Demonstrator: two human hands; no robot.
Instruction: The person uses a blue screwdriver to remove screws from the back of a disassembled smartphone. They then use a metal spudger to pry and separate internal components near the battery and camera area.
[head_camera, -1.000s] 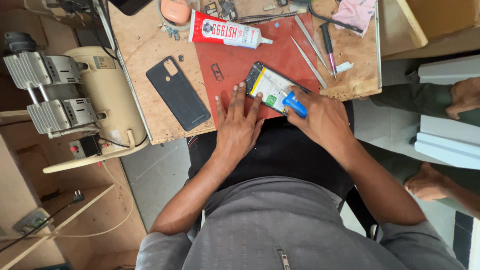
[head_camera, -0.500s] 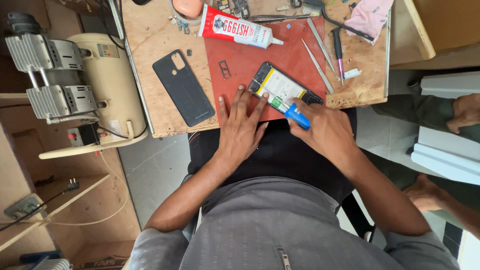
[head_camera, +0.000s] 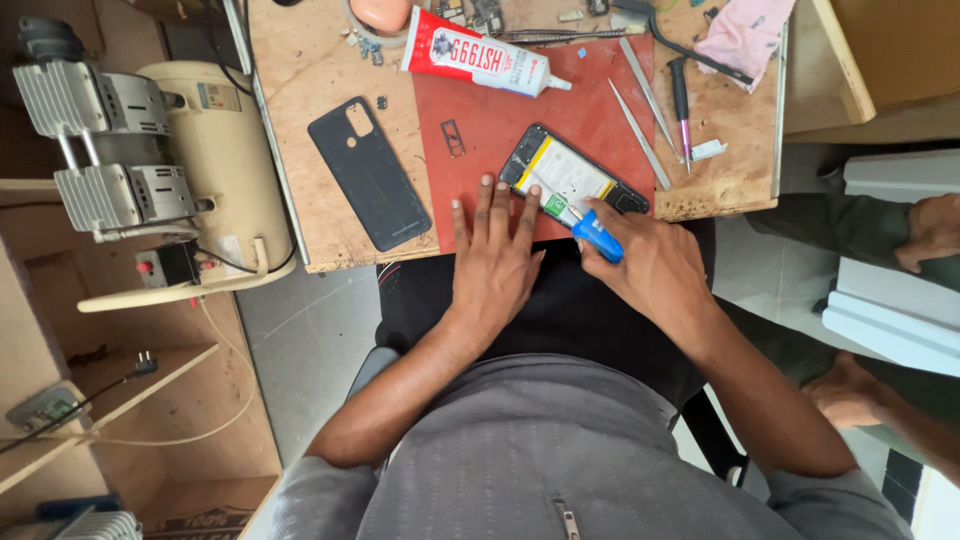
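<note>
An opened phone (head_camera: 572, 175) with its yellow battery showing lies on a red mat (head_camera: 500, 120) at the near edge of a wooden bench. My left hand (head_camera: 493, 258) rests flat on the mat, fingertips against the phone's near left edge. My right hand (head_camera: 648, 265) grips a blue-handled screwdriver (head_camera: 592, 232) whose tip sits on the phone's lower end. The phone's dark back cover (head_camera: 368, 172) lies to the left on the bare wood.
A red and white glue tube (head_camera: 480, 60), metal tweezers (head_camera: 640, 125), a thin pink-handled tool (head_camera: 682, 105) and a pink cloth (head_camera: 745, 35) lie at the back. A cream air compressor (head_camera: 160, 170) stands left. Another person's feet (head_camera: 925, 230) are at right.
The view has shifted slightly, so the bench sits lower in frame. Both hands stay on the phone, with the screwdriver tip held at the same end.
</note>
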